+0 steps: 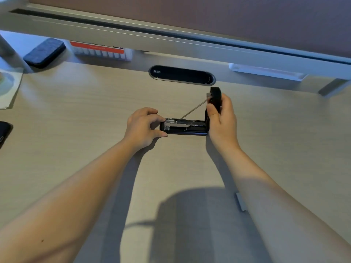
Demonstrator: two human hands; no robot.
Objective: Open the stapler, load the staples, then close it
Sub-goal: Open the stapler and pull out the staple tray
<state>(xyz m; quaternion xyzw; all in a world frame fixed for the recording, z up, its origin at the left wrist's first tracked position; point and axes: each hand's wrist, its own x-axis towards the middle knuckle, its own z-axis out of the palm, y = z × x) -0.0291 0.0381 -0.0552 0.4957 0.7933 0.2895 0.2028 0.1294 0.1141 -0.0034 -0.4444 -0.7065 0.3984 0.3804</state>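
Observation:
A black stapler (187, 128) lies on the wooden desk, its lid swung upright at the right end. Its metal staple channel (182, 123) is exposed, and a thin spring rod runs diagonally from the channel's front up to the lid. My right hand (222, 118) grips the raised black lid (215, 97). My left hand (144, 126) pinches the front end of the stapler between thumb and fingers. A short grey strip of staples (241, 202) lies on the desk near my right forearm, apart from the stapler.
A black oval cable port (181, 74) sits in the desk behind the stapler. A dark grey eraser pad (44, 53) and a red-and-white box (100, 50) lie under the raised shelf (171, 44) at the back left. A black device (3, 132) sits at the left edge.

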